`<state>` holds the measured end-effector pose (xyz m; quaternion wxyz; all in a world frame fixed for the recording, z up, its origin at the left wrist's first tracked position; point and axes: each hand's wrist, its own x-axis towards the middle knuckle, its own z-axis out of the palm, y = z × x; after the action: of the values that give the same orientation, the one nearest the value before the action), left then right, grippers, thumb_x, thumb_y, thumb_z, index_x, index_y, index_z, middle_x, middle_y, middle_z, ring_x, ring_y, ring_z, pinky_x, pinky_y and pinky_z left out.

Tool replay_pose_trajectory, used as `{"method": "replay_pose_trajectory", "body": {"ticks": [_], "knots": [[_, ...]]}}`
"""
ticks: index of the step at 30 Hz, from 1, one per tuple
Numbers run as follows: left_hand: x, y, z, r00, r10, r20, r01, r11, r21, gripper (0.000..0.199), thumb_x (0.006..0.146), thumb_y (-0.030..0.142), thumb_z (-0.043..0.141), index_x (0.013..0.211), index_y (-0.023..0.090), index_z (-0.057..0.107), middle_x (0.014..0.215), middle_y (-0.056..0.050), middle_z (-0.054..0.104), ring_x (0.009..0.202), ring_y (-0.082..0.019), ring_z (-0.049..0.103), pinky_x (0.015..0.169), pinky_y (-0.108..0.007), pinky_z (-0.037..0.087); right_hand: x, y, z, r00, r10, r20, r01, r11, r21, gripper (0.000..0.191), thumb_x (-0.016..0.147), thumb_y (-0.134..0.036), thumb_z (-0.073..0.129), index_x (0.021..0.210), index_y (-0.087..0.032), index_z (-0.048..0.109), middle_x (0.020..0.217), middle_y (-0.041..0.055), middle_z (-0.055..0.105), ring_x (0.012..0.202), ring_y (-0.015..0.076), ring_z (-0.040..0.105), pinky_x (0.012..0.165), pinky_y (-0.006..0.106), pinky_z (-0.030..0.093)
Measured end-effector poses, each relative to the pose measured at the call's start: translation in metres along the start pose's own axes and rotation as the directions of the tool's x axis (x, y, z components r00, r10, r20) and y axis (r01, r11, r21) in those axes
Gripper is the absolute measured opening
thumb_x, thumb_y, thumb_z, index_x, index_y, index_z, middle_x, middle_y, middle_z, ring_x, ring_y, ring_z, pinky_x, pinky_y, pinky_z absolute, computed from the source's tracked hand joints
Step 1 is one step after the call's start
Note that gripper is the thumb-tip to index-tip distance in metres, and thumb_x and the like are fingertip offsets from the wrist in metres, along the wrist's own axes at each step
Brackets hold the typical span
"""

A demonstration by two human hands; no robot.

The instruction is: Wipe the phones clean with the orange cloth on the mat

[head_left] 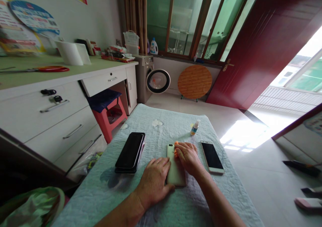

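Note:
A pale smartphone (pixel 176 173) lies back side up on the cloth-covered table, its camera at the far end. My left hand (pixel 154 178) rests along its left edge, fingers on the cloth and against the phone, thumb at the near end. An orange cloth (pixel 176 149) is bunched under my right hand (pixel 186 155), which presses it on the phone's upper right part. To the left sits a stack of dark phones (pixel 130 151). A white-framed phone (pixel 212 156) lies screen up at the right. Beyond my right hand stands a small spray bottle (pixel 195 128).
A light blue quilted cloth (pixel 161 114) covers the table. On the left are a white drawer desk (pixel 62 111) and a red stool (pixel 110 116). A washing machine (pixel 144 76) with its door open and a round wooden tabletop (pixel 195 82) stand at the back.

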<state>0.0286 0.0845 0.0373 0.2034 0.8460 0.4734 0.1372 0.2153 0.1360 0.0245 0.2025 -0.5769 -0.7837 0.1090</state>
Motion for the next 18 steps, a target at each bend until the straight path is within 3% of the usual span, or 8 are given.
{"method": "replay_pose_trajectory", "body": {"ticks": [6,13,18], "knots": [[0.0,0.0,-0.001,1.0,0.005,0.012,-0.005,1.0,0.015,0.068,0.069,0.043,0.075,0.129,0.016,0.055,0.135,-0.012,0.055,0.121,-0.032,0.049,0.108,-0.045,0.032,0.0,-0.005,0.006,0.994,0.087,-0.071,-0.088,0.996,-0.021,0.027,0.096,-0.03,0.042,0.104,-0.026,0.067,0.113,0.0036,0.067,0.106,0.0231,0.051,0.096,0.04,0.03],[0.0,0.0,-0.001,1.0,0.015,-0.008,-0.015,1.0,-0.011,0.062,0.072,0.045,0.073,0.126,0.021,0.055,0.124,-0.009,0.06,0.111,-0.031,0.053,0.101,-0.043,0.037,0.007,-0.025,0.02,0.997,-0.049,0.051,0.048,0.999,0.023,0.031,0.095,-0.029,0.043,0.121,-0.029,0.059,0.132,-0.0002,0.057,0.123,0.024,0.041,0.108,0.043,0.02],[0.0,0.0,0.001,1.0,0.015,-0.022,-0.016,1.0,-0.024,0.059,0.072,0.044,0.073,0.123,0.021,0.055,0.123,-0.008,0.059,0.111,-0.03,0.053,0.102,-0.044,0.036,0.009,-0.026,0.021,0.996,-0.034,0.08,0.035,0.999,0.0,0.032,0.096,-0.033,0.041,0.124,-0.031,0.057,0.133,-0.0012,0.056,0.125,0.0259,0.039,0.109,0.046,0.017]]}}
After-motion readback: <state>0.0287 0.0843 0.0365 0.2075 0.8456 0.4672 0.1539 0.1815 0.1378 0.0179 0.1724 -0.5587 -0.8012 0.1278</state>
